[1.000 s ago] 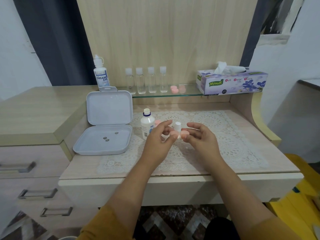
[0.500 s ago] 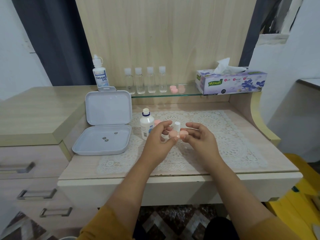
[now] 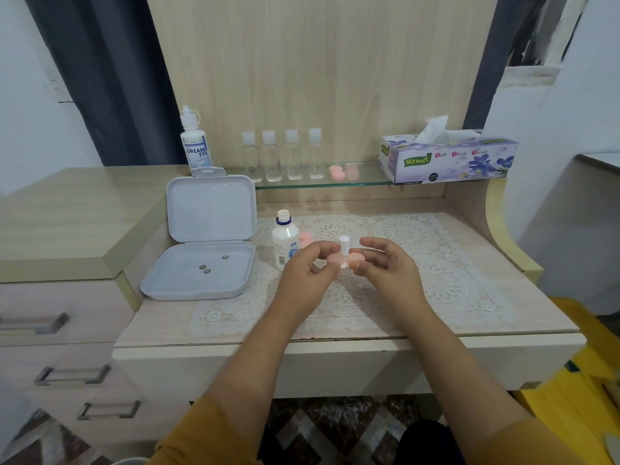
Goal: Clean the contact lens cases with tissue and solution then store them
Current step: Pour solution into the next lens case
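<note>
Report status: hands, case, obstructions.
Left hand and right hand both pinch the pink twin-cup lens case. Case held above the white lace mat. Small white cap close behind.

A small pink plastic contact lens case (image 3: 345,260), two round cups joined side by side, is held level above a white lace mat (image 3: 419,270).

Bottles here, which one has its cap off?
The small white bottle on the lace mat, beside the left hand; its neck is bare. The others on the shelf are capped.
</note>
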`<state>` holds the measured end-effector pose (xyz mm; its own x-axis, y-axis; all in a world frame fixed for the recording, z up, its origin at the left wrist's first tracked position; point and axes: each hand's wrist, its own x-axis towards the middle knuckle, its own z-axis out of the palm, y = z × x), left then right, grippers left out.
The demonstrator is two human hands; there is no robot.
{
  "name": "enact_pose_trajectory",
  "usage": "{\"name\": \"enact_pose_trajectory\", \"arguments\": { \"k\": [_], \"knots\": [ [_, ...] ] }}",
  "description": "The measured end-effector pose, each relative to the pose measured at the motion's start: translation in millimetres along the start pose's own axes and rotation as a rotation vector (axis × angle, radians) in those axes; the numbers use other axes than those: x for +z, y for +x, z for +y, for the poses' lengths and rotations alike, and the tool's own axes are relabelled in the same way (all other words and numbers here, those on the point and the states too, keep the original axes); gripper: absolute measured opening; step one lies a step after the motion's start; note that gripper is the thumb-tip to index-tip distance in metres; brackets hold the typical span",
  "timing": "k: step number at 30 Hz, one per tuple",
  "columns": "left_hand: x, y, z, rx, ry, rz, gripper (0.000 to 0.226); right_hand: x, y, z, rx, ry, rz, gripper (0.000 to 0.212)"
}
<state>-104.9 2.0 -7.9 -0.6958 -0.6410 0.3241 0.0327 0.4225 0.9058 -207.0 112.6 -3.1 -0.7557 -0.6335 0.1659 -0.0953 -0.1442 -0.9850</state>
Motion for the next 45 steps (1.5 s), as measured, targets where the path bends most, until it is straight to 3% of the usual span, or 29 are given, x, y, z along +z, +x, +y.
{"name": "enact_pose_trajectory", "arguments": {
  "k": [10,21,25,45],
  "knots": [
    [0.0,-1.1,1.4,0.020,-0.014,0.003,0.045,-0.3,0.8,0.5,0.001,-0.005,0.004,0.036],
    [-0.4,-1.0,1.9,-0.019,-0.056,-0.008,0.044,-0.5,0.3,0.5,0.008,-0.004,0.006,0.035],
    [-0.4,-1.5,2.7,0.002,-0.029,-0.023,0.056,-0.3,0.2,1.2,0.006,0.013,0.003,0.035],
    [-0.8,-1.7,4.7,-0.030,-0.054,-0.012,0.045,-0.7,0.2,1.4,-0.004,0.015,0.006,0.034]
  ]
}}
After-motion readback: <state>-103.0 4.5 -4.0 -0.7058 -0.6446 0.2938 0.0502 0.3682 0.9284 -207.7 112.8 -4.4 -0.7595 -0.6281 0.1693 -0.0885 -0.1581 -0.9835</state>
